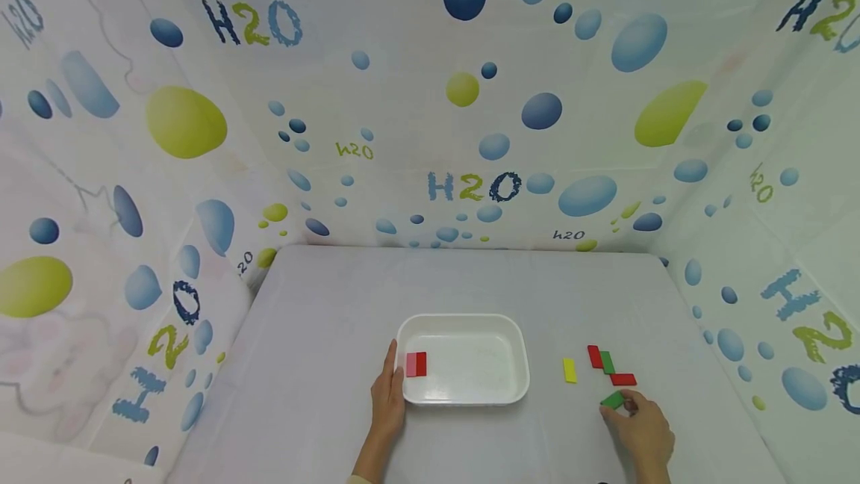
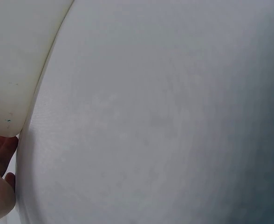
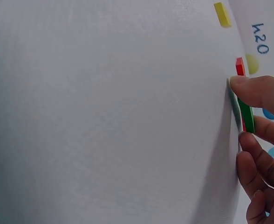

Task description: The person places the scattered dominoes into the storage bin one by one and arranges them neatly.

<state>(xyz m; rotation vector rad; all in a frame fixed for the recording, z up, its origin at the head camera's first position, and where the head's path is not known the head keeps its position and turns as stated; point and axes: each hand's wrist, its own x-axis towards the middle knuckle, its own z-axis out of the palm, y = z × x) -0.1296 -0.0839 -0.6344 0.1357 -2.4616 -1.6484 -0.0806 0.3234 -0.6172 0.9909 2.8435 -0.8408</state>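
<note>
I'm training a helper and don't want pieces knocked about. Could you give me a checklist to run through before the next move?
1. Right hand pinches a green block: ok.
2. Left hand touches the left side of the white tray: ok.
3. Tray has bare floor to the right of its pink block and red block: ok.
4. No loose blocks beside the tray: not ok; a yellow block, two red and another green lie to its right.
5. Pinch firm enough against slipping: cannot tell.
</note>
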